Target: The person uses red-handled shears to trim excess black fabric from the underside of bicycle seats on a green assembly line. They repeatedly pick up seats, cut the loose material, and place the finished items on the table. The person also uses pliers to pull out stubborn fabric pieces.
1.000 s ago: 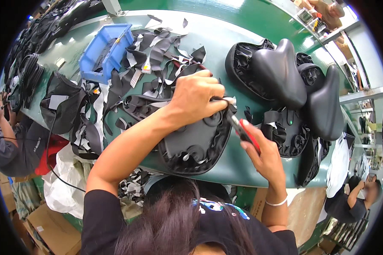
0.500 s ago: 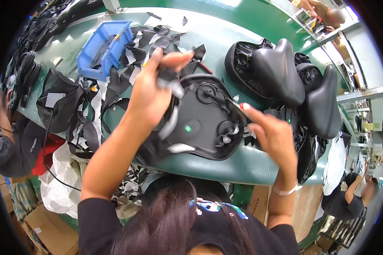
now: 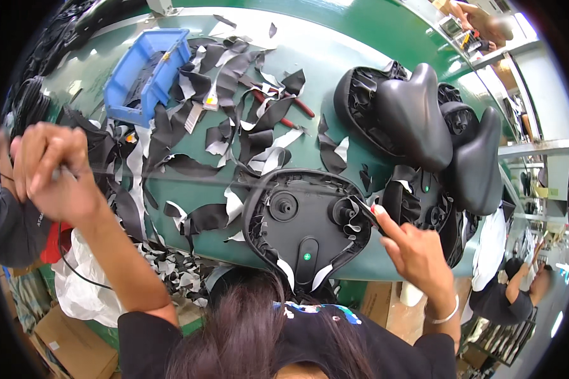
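A black bicycle saddle lies underside up on the table edge in front of me, its nose toward my body. My right hand is closed around a slim dark knife, its tip at the saddle's right rim. Far to the left, my left hand is raised and closed, slightly blurred. A thin, faint strip stretches from it to the saddle's far rim. Folded cover edges and pale flaps line the inside of the saddle.
Black and grey offcuts litter the green table, with red-handled pliers among them. A blue bin stands back left. Several finished-looking saddles are piled on the right. Co-workers are at both sides.
My left hand has swung from above the saddle out to the far left. The saddle has turned so its nose faces me. My right hand has moved slightly nearer, still holding the knife.
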Motion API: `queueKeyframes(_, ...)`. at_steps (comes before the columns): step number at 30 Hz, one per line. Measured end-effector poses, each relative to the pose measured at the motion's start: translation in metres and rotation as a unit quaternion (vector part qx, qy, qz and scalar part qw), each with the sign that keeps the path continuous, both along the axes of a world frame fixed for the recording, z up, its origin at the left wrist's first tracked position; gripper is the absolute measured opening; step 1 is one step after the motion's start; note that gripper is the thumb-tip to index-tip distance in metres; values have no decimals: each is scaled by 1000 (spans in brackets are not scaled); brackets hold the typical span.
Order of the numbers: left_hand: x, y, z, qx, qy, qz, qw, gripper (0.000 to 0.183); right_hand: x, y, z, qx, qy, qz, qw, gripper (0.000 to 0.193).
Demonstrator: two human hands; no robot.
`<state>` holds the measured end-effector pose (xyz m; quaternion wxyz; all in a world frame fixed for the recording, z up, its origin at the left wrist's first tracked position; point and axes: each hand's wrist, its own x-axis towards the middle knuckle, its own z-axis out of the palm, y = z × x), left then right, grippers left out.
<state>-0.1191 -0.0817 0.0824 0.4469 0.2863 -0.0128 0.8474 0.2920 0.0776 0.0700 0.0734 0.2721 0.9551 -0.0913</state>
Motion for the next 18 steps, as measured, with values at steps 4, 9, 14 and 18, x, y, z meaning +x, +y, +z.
queueKeyframes(4, 53, 86, -63, -367, 513, 16, 776, 28, -7, -7, 3, -8, 19, -40, 999, 53)
queueKeyframes(9, 101, 118, -58, -117, 842, 65, 523, 20, -25, 27, 4, -103, 76, -5, 992, 49)
queueKeyframes(14, 123, 120, -83, -198, 480, -125, 845, 33, -48, 21, 9, 10, 8, 60, 998, 48)
queueKeyframes(18, 91, 137, -69, -227, 115, -33, 967, 28, -24, -3, 2, 7, -27, 33, 999, 52)
